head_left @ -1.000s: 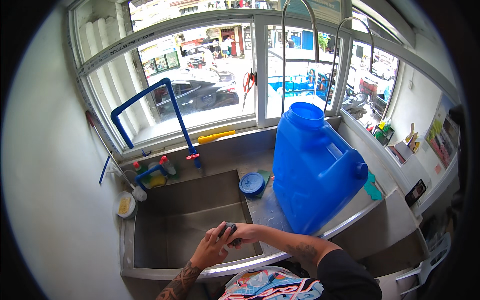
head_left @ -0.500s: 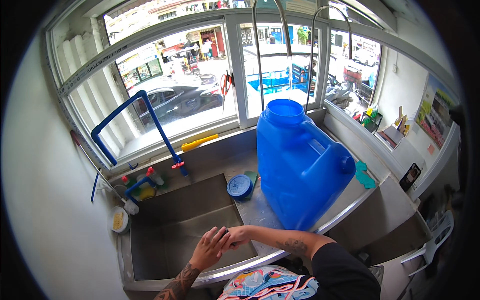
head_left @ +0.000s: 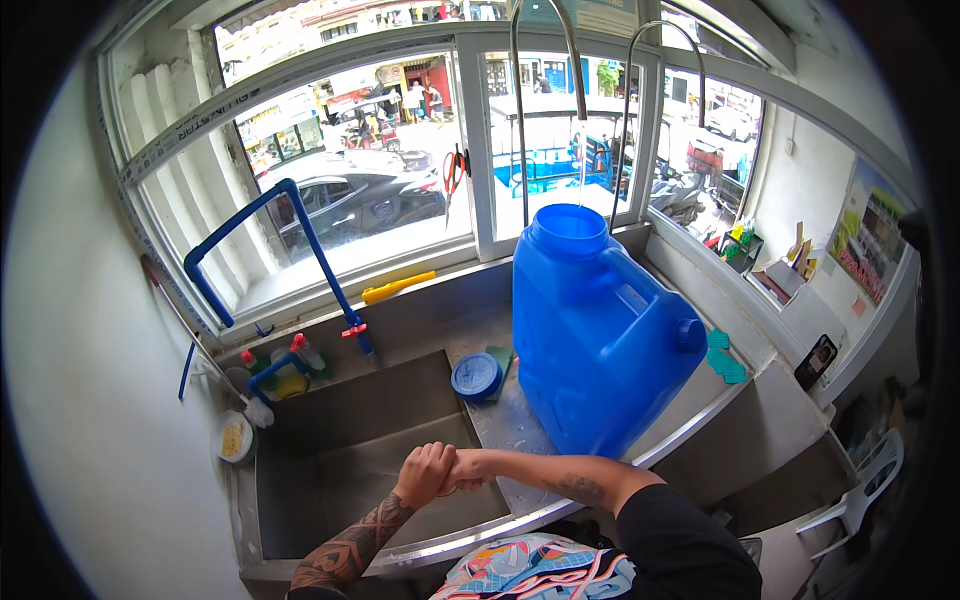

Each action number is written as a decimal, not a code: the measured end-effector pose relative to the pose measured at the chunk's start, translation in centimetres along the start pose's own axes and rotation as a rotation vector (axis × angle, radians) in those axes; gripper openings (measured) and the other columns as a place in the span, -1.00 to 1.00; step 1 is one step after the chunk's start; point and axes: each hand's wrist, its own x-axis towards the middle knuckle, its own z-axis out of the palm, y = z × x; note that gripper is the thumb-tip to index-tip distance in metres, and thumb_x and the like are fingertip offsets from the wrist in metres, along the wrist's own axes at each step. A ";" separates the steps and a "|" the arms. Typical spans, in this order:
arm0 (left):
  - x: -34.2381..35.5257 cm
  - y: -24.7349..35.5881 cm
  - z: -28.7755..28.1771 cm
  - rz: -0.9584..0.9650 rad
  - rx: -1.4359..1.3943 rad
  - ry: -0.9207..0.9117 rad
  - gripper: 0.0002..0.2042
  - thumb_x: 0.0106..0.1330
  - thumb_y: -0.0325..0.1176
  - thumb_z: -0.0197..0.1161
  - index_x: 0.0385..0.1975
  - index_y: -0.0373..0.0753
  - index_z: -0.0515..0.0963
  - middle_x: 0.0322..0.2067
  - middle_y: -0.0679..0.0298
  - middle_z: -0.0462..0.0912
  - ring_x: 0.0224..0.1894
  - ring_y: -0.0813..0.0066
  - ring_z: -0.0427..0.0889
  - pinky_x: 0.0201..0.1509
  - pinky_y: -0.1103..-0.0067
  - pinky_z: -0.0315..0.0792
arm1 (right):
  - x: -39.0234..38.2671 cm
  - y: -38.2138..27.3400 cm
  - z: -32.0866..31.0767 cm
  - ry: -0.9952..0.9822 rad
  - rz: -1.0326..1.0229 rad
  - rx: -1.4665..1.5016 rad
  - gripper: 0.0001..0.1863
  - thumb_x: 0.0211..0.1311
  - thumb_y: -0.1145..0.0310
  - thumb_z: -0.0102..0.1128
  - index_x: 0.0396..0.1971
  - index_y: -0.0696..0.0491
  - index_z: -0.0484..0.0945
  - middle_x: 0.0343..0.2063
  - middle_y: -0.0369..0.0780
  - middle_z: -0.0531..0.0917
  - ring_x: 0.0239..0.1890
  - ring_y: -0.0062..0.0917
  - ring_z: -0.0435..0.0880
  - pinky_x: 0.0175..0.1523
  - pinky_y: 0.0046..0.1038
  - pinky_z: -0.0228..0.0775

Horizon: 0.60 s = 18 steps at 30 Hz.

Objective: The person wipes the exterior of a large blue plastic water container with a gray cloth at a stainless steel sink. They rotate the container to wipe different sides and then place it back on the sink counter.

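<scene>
My hands are joined over the front of the steel sink basin (head_left: 330,500). My left hand (head_left: 424,470) is closed over the end of my right hand (head_left: 466,470), its fingers curled. The fingers of my right hand are mostly hidden under it. To their right, a large blue water jug (head_left: 600,350) with a side handle stands uncapped on the steel counter. A thin stream of water drops from a curved metal spout (head_left: 580,95) into its mouth. Beside the jug lies a round blue lid (head_left: 476,376), partly over a green scouring pad (head_left: 500,362).
A blue pipe with a red-handled valve (head_left: 354,330) rises behind the sink. Bottles (head_left: 308,354) and a white bowl with a yellow sponge (head_left: 234,440) sit at the left. A teal cloth (head_left: 727,358) lies right of the jug; a phone (head_left: 816,362) leans farther right.
My left hand's fingers, stretched out across my right hand before, have curled closed around it. Water keeps running into the jug, which stays in place.
</scene>
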 end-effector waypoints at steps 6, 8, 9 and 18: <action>-0.2 -2.3 2.2 -0.078 0.267 -0.099 -0.88 0.26 -0.34 0.20 -0.28 -0.16 0.44 -0.63 0.32 0.57 -0.55 0.37 0.69 -0.53 0.48 0.50 | 1.7 -1.0 0.3 0.253 -0.133 -0.162 -0.75 -0.06 0.46 0.44 -0.70 0.06 0.47 -0.81 -0.31 0.37 -0.83 -0.57 0.30 -0.74 -0.42 0.00; -0.5 -3.0 3.1 -0.164 0.271 -0.208 -0.89 0.23 -0.37 0.21 -0.31 -0.17 0.45 -0.65 0.28 0.61 -0.53 0.33 0.73 -0.50 0.48 0.52 | 2.3 -1.3 0.6 0.363 -0.124 -0.357 -0.81 -0.07 0.44 0.42 -0.65 0.14 0.54 -0.75 -0.20 0.50 -0.75 -0.44 0.49 -0.66 -0.34 0.22; -0.6 -3.3 3.6 -0.186 0.251 -0.205 -0.91 0.22 -0.38 0.20 -0.34 -0.17 0.47 -0.65 0.26 0.62 -0.53 0.31 0.74 -0.49 0.47 0.53 | 2.7 -1.4 0.7 0.409 -0.116 -0.455 -0.82 -0.08 0.43 0.42 -0.62 0.19 0.58 -0.72 -0.14 0.57 -0.71 -0.38 0.58 -0.63 -0.30 0.33; -1.7 -3.9 5.7 -0.347 0.152 -0.210 -0.89 0.10 -0.32 0.28 -0.60 -0.15 0.64 -0.55 0.13 0.72 -0.44 0.19 0.78 -0.37 0.33 0.61 | 5.9 0.3 0.3 0.551 -0.175 -0.898 -0.74 0.06 0.36 0.25 -0.32 0.23 0.72 -0.25 0.12 0.73 -0.10 0.02 0.71 -0.03 -0.16 0.60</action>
